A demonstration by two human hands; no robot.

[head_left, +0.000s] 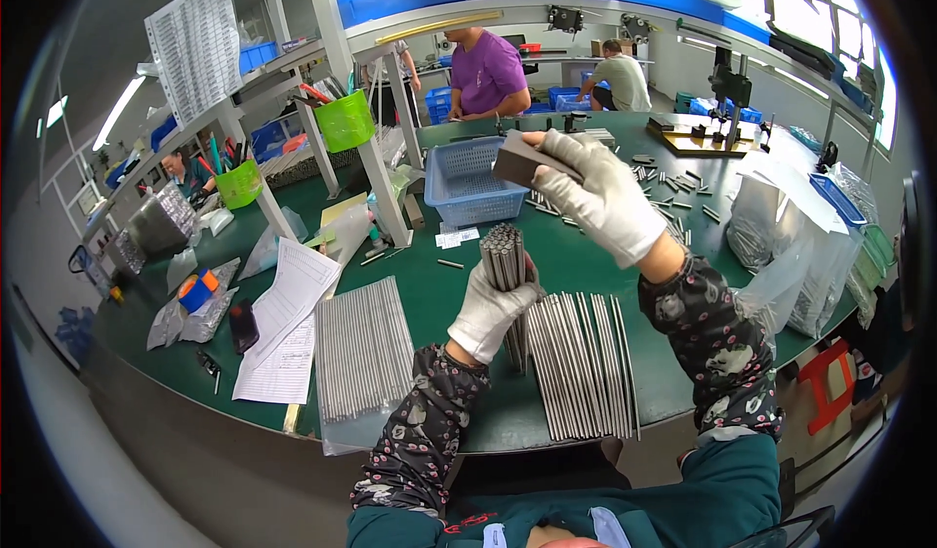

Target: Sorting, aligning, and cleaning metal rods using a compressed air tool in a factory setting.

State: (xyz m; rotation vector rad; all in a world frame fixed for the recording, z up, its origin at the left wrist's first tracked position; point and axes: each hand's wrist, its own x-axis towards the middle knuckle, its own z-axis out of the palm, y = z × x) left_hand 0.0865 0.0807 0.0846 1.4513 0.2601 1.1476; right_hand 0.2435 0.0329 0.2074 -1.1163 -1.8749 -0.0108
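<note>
Just beside the flat row of thin grey metal rods [586, 367] on the green table [429, 304], the gloved left hand [493, 309] grips an upright bundle of grey steel rods [506, 260]; a loose grip could spill them. Beyond, the gloved right hand [600, 197] pinches a dark flat block [519, 161] near the blue plastic basket [468, 182].

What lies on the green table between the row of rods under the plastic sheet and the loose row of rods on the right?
In the head view, the left hand stands between them, gripping an upright bundle of metal rods above the green table.
</note>
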